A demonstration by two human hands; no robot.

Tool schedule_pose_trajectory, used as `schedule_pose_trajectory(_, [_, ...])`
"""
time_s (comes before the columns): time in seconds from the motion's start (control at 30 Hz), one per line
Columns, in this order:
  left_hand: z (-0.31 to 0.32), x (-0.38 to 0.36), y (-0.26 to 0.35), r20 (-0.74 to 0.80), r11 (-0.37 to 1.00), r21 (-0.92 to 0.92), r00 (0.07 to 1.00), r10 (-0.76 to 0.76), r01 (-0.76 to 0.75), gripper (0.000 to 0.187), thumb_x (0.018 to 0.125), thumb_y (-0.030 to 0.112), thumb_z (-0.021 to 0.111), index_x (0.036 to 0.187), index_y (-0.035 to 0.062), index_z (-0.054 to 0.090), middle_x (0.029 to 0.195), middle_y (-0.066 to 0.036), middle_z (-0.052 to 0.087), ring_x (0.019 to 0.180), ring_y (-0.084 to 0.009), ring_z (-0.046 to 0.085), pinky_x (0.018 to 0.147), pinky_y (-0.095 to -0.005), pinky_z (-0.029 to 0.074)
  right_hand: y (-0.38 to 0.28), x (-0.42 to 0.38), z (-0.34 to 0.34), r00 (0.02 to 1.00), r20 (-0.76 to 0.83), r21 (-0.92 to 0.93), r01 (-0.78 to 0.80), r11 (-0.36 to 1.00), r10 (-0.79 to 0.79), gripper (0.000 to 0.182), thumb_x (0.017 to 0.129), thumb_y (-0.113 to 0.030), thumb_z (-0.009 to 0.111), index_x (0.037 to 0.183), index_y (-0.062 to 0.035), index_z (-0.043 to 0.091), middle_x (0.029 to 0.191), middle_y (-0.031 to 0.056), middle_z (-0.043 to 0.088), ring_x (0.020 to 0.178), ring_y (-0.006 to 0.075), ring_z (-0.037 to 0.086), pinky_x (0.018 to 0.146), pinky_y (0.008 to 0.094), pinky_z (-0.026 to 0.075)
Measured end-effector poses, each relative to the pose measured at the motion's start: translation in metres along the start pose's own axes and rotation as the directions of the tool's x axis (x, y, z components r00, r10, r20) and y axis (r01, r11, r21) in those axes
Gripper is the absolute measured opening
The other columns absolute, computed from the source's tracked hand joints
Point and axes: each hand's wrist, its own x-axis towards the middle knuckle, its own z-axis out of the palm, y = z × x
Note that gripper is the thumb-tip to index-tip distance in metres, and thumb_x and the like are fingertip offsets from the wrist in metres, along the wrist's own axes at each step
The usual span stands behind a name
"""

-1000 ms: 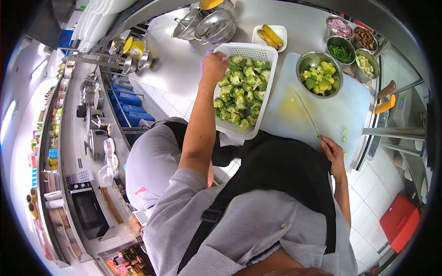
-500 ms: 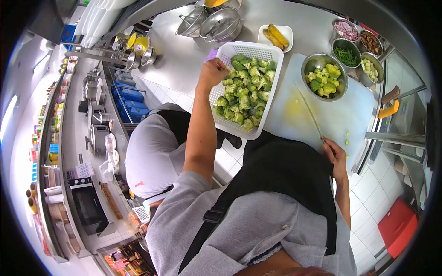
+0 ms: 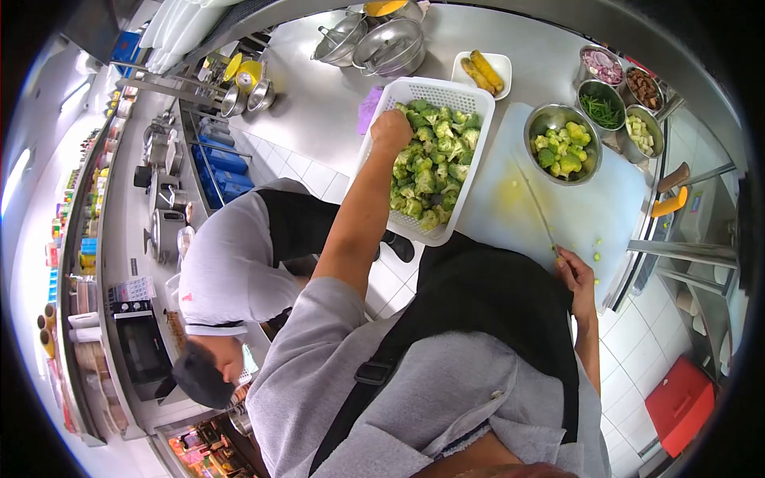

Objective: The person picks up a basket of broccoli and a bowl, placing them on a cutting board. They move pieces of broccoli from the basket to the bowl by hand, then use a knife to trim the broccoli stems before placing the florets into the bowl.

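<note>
My left hand (image 3: 392,131) is over the left side of a white perforated basket (image 3: 483,102) filled with broccoli florets (image 3: 434,163). Its fingers are curled down beside the florets, and whatever they hold is hidden. My right hand (image 3: 577,279) grips the handle of a knife (image 3: 539,205), whose long thin blade rests on a pale cutting board (image 3: 498,227). A steel bowl (image 3: 530,151) with more broccoli stands on the board above the knife. Small green bits lie near my right hand, and a yellowish stain shows left of the blade.
Several metal containers (image 3: 602,103) of cut vegetables and brown pieces stand at the upper right. A white dish (image 3: 507,64) holds two yellow-brown pieces. Metal bowls and strainers (image 3: 388,48) sit at the back, and a purple cloth (image 3: 369,107) beside the basket. Another person (image 3: 227,263) bends over at the left.
My left hand has moved right, further over the florets, and its fingers have curled down. My right hand keeps the knife on the board. The other person has bent lower, their head now showing.
</note>
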Motion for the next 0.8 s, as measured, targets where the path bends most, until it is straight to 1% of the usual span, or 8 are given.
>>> schedule_pose_trajectory(0.13, [0.006, 0.005, 0.000, 0.022, 0.996, -0.056, 0.998, -0.063, 0.064, 0.032, 0.093, 0.019, 0.063, 0.116, 0.0004, 0.075, 0.119, -0.020, 0.076, 0.112, -0.0376, 0.074, 0.095, -0.0452, 0.060, 0.011, 0.003, -0.002, 1.000, -0.003, -0.020, 0.031, 0.999, -0.031, 0.034, 0.107, -0.017, 0.064, 0.137, -0.0001, 0.068, 0.080, -0.0085, 0.053, 0.069, 0.0031, 0.044, 0.062, 0.0221, 0.035])
schedule_pose_trajectory(0.23, [0.002, 0.001, -0.002, -0.042, 0.998, -0.033, 0.998, -0.051, 0.049, 0.027, 0.091, 0.022, 0.068, 0.109, 0.0061, 0.079, 0.118, -0.021, 0.076, 0.107, -0.0382, 0.075, 0.091, -0.0457, 0.061, 0.011, 0.003, -0.003, 1.000, -0.006, -0.012, 0.025, 1.000, -0.025, 0.034, 0.107, -0.016, 0.064, 0.137, -0.0002, 0.068, 0.080, -0.0085, 0.053, 0.069, 0.0031, 0.044, 0.062, 0.0220, 0.035])
schedule_pose_trajectory(0.37, [-0.016, -0.020, -0.017, -0.153, 0.965, -0.258, 0.988, -0.001, -0.039, 0.016, 0.085, 0.029, 0.076, 0.092, 0.0176, 0.084, 0.111, -0.022, 0.076, 0.096, -0.0405, 0.074, 0.083, -0.0468, 0.060, 0.003, -0.002, -0.002, 1.000, -0.009, 0.016, 0.015, 1.000, -0.015, 0.034, 0.107, -0.016, 0.064, 0.136, -0.0002, 0.068, 0.080, -0.0084, 0.054, 0.069, 0.0030, 0.045, 0.062, 0.0221, 0.036])
schedule_pose_trajectory(0.53, [-0.019, -0.030, -0.041, -0.476, 0.841, -0.347, 0.851, 0.224, -0.415, 0.010, 0.089, 0.015, 0.079, 0.098, 0.0105, 0.082, 0.100, -0.016, 0.078, 0.089, -0.0334, 0.075, 0.081, -0.0415, 0.059, 0.002, 0.001, -0.002, 1.000, 0.010, 0.052, 0.008, 0.999, -0.008, 0.032, 0.107, -0.015, 0.064, 0.135, 0.0001, 0.069, 0.080, -0.0081, 0.055, 0.069, 0.0031, 0.046, 0.062, 0.0225, 0.037])
schedule_pose_trajectory(0.57, [-0.021, -0.031, -0.042, -0.543, 0.786, -0.348, 0.794, 0.275, -0.510, 0.009, 0.091, 0.012, 0.079, 0.100, 0.0101, 0.082, 0.099, -0.014, 0.079, 0.089, -0.0306, 0.076, 0.081, -0.0393, 0.059, 0.002, 0.002, -0.002, 1.000, 0.010, 0.051, 0.009, 0.999, -0.010, 0.032, 0.107, -0.015, 0.064, 0.134, 0.0000, 0.069, 0.080, -0.0080, 0.055, 0.069, 0.0032, 0.046, 0.062, 0.0226, 0.037])
schedule_pose_trajectory(0.67, [-0.001, -0.021, -0.050, -0.257, 0.445, -0.849, 0.959, 0.121, -0.284, 0.013, 0.097, 0.007, 0.075, 0.109, 0.0110, 0.077, 0.112, -0.010, 0.077, 0.104, -0.0300, 0.075, 0.088, -0.0408, 0.061, 0.003, 0.002, -0.002, 1.000, 0.003, 0.046, 0.010, 0.999, -0.010, 0.032, 0.107, -0.015, 0.063, 0.135, -0.0001, 0.069, 0.079, -0.0078, 0.054, 0.069, 0.0034, 0.046, 0.062, 0.0227, 0.037])
schedule_pose_trajectory(0.73, [-0.003, -0.033, -0.042, -0.130, 0.044, -0.990, 0.983, 0.133, -0.137, 0.014, 0.102, 0.008, 0.070, 0.115, 0.0101, 0.071, 0.117, -0.012, 0.074, 0.114, -0.0332, 0.072, 0.095, -0.0455, 0.061, 0.003, 0.002, -0.002, 1.000, 0.003, 0.043, -0.001, 0.999, 0.001, 0.032, 0.107, -0.015, 0.063, 0.135, -0.0002, 0.069, 0.079, -0.0077, 0.054, 0.069, 0.0036, 0.045, 0.062, 0.0227, 0.037])
schedule_pose_trajectory(0.8, [-0.007, -0.045, -0.030, -0.064, -0.300, -0.954, 0.977, 0.203, 0.000, 0.015, 0.104, 0.007, 0.066, 0.119, 0.0095, 0.067, 0.121, -0.013, 0.072, 0.118, -0.0353, 0.070, 0.101, -0.0493, 0.060, 0.002, 0.002, -0.003, 1.000, 0.005, 0.043, -0.019, 0.999, 0.019, 0.032, 0.107, -0.014, 0.063, 0.135, -0.0004, 0.069, 0.079, -0.0076, 0.054, 0.069, 0.0037, 0.045, 0.062, 0.0226, 0.036])
